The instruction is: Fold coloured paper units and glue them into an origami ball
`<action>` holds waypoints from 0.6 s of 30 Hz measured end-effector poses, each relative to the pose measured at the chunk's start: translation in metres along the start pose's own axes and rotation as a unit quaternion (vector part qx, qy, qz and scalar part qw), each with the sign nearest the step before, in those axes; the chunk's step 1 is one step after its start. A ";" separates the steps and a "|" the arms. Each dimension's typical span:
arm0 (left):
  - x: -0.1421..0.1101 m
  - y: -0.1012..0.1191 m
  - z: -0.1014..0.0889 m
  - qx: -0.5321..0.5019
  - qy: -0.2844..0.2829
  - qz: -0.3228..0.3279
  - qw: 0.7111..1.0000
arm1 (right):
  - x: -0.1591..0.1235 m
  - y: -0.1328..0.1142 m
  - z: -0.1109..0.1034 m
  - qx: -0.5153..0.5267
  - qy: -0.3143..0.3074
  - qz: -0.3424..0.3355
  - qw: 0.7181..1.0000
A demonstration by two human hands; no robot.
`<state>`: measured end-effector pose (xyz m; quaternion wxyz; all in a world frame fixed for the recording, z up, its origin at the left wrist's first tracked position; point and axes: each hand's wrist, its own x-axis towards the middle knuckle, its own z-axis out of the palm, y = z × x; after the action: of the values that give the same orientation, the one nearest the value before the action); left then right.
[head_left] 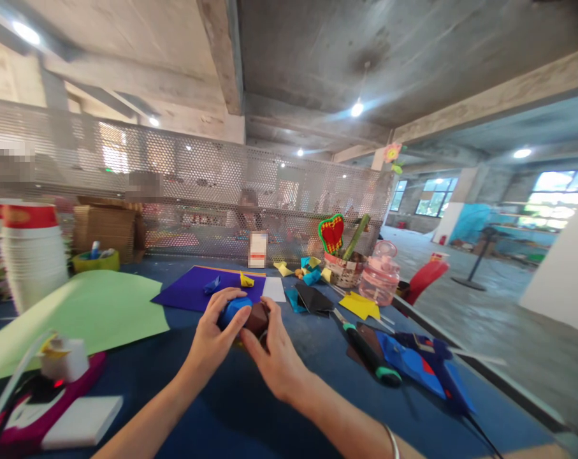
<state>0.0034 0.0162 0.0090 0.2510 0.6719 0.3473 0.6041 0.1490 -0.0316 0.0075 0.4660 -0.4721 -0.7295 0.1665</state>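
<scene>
Between my two hands is a rounded blue and brown folded-paper piece (257, 319), held just above the blue table. My left hand (222, 319) wraps the blue side, its thumb lying across the front. On the brown side, my right hand (275, 344) curls its fingers around the edge. A bit of yellow shows under the piece; the rest of its underside is hidden. Just beyond my hands lie a purple sheet (183, 290), a small blue folded paper (213, 285) and a small yellow folded paper (246, 279).
A glue gun (441, 363) and a black-handled tool (372, 354) lie at right, near black paper (313, 298) and yellow paper (360, 305). Behind stand a pink bottle (379, 280) and a basket (343, 271). At left are green paper (121, 312), stacked cups (33, 261) and a power strip (85, 376).
</scene>
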 end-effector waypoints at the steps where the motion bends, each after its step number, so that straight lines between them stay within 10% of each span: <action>1: 0.002 0.000 -0.002 -0.004 0.005 -0.006 1.000 | 0.001 0.000 0.000 0.020 0.007 0.011 1.000; 7: 0.005 -0.001 -0.008 -0.061 0.036 -0.070 0.995 | 0.010 0.003 0.002 0.251 0.043 0.157 0.954; 14: -0.001 0.012 -0.007 -0.139 -0.007 -0.115 0.984 | 0.013 -0.013 -0.011 0.550 -0.165 0.318 0.754; 18: -0.004 0.014 -0.008 -0.138 -0.040 -0.070 0.987 | 0.013 -0.013 -0.011 0.572 -0.146 0.296 0.751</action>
<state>-0.0026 0.0035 0.0176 0.3966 0.6284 0.2971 0.5996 0.1500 -0.0293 0.0289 0.4643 -0.2796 -0.3810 0.7490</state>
